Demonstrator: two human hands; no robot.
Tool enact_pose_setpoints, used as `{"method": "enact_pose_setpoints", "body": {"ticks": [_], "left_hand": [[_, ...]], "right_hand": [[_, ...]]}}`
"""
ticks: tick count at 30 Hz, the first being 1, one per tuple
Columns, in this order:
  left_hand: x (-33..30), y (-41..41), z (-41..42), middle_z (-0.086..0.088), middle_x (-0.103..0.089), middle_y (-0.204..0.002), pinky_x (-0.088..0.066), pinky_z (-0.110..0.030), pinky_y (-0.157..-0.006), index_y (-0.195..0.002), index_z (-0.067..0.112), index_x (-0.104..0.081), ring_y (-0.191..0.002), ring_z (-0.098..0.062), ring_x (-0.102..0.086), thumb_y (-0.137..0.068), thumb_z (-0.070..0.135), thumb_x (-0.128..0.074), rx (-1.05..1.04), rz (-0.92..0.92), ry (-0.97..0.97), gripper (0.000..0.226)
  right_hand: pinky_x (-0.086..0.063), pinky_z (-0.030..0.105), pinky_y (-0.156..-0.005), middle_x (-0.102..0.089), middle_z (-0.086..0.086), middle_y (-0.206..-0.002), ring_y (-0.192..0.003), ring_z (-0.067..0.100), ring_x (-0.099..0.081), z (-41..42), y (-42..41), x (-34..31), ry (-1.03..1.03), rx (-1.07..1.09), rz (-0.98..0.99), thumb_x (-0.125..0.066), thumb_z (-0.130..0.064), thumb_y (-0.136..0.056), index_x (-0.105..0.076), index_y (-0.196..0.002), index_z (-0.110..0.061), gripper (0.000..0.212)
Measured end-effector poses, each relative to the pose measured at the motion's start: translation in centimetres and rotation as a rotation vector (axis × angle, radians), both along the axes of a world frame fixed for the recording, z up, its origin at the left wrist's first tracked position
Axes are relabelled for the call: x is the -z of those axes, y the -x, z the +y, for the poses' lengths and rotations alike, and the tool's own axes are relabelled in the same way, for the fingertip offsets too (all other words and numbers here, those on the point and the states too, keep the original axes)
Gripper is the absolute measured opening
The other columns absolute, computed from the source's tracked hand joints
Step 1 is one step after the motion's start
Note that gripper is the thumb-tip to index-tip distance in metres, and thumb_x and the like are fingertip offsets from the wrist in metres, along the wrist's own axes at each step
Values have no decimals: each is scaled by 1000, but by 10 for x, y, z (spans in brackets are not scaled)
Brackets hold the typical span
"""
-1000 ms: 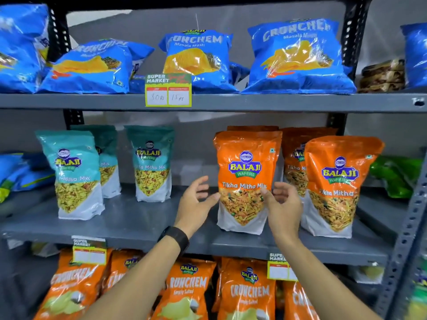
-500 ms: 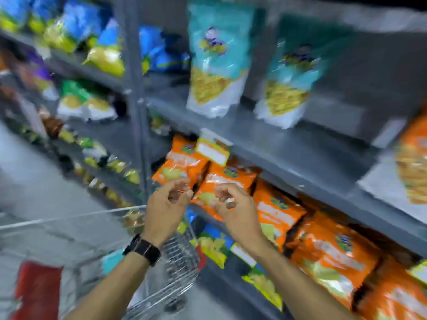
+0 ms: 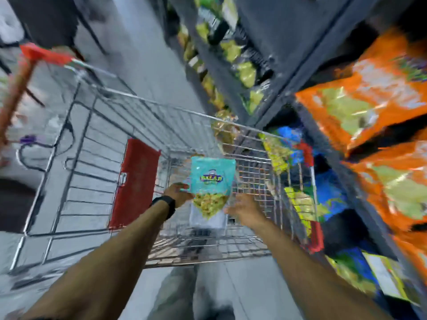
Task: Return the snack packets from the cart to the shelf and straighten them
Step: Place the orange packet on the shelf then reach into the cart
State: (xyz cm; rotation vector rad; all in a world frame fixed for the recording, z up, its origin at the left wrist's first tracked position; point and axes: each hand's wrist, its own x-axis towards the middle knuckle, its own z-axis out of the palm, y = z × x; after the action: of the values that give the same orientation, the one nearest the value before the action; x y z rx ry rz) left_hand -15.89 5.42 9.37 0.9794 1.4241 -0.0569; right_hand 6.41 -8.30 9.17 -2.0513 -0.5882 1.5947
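Observation:
A teal snack packet [image 3: 211, 179] lies flat on the wire floor of the shopping cart [image 3: 161, 106], label up. My left hand [image 3: 179, 195], with a black watch on its wrist, has its fingers at the packet's left edge; blur hides whether they grip it. My right hand [image 3: 242, 207] hovers at the packet's lower right corner with its fingers spread and nothing in them. The grey shelf [image 3: 298, 72] runs along the right, with orange packets [image 3: 369, 100] on it.
A red child-seat flap [image 3: 136, 181] hangs inside the cart to the left of the packet. The cart's red handle [image 3: 44, 54] is at the upper left. Yellow-green and blue packets [image 3: 300, 204] fill the low shelf beyond the cart's right wall. Grey floor lies beyond.
My view has swung from the shelf down into the cart. Both hands left the orange packet on the shelf and dropped to the teal packet in the cart.

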Motion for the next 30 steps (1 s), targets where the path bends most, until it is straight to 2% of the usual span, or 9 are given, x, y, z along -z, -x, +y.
{"method": "enact_pose_setpoints", "body": {"ticks": [3, 5, 8, 12, 16, 18, 23, 27, 30], "left_hand": [[47, 10, -2, -22, -60, -143, -55, -37, -93, -131, 3, -57, -122, -33, -68, -89, 11, -75, -21, 102, 172, 47], [65, 8, -8, -19, -54, -153, -50, -40, -94, -150, 6, -44, -140, -37, -53, -97, 14, -65, -48, 93, 299, 58], [92, -4, -17, -8, -66, -130, -44, -28, -69, -133, 14, -50, -121, -23, -60, -94, 8, -70, -115, 22, 384, 44], [118, -15, -25, 15, -74, -67, -44, -32, -83, -118, 26, -50, -76, -10, -66, -86, 11, -80, -177, -35, 421, 47], [137, -10, -27, 5, -79, -118, -52, -57, -101, -125, 28, -64, -113, -27, -71, -45, 35, -103, -100, -26, 451, 89], [135, -12, -26, -2, -73, -132, -48, -64, -106, -118, 28, -68, -121, -32, -65, -56, 31, -99, -78, -35, 445, 69], [76, -19, -26, -7, -72, -118, -42, -64, -111, -107, 24, -69, -115, -33, -63, -77, 31, -85, -49, -30, 545, 35], [24, -19, -31, -13, -66, -106, -52, -54, -101, -100, 10, -63, -97, -32, -63, -89, 26, -76, -39, -33, 551, 23], [-18, -16, -34, -18, -61, -132, -51, -60, -104, -118, 8, -64, -112, -39, -62, -83, 28, -82, -1, -47, 467, 44]], "right_hand": [[-56, 37, -81, -70, 10, -119, -102, 30, -67, 7, 10, 45, 162, 14, 17, -90, -24, -48, -61, -125, -6, 84], [-61, 32, -73, -67, 7, -115, -100, 32, -68, 12, 17, 51, 235, 120, -18, -97, -17, -60, -57, -126, -9, 78], [-53, 33, -71, -71, 5, -107, -100, 29, -67, 16, 16, 70, 280, 165, -40, -95, -24, -69, -66, -112, -12, 53], [-48, 43, -80, -67, 8, -105, -89, 27, -63, 21, 12, 87, 362, 276, 86, -90, -14, -72, -61, -104, -15, 43], [-51, 47, -87, -71, -4, -112, -102, 24, -67, 21, 17, 100, 361, 277, 221, -91, -13, -74, -56, -125, -19, 61], [-49, 37, -72, -67, -5, -106, -88, 14, -63, 22, 20, 96, 358, 305, 249, -87, -7, -77, -50, -127, -18, 64], [-50, 41, -70, -73, 3, -109, -92, 19, -64, 22, 21, 67, 414, 209, 285, -93, -26, -71, -62, -115, -16, 55], [-62, 65, -85, -77, 16, -116, -105, 39, -75, 8, 13, 49, 406, 152, 305, -107, -43, -20, -67, -120, -11, 112], [-62, 66, -85, -76, 16, -121, -109, 40, -74, -3, 12, 20, 275, 211, 310, -109, -41, -19, -65, -125, -14, 118]]}}
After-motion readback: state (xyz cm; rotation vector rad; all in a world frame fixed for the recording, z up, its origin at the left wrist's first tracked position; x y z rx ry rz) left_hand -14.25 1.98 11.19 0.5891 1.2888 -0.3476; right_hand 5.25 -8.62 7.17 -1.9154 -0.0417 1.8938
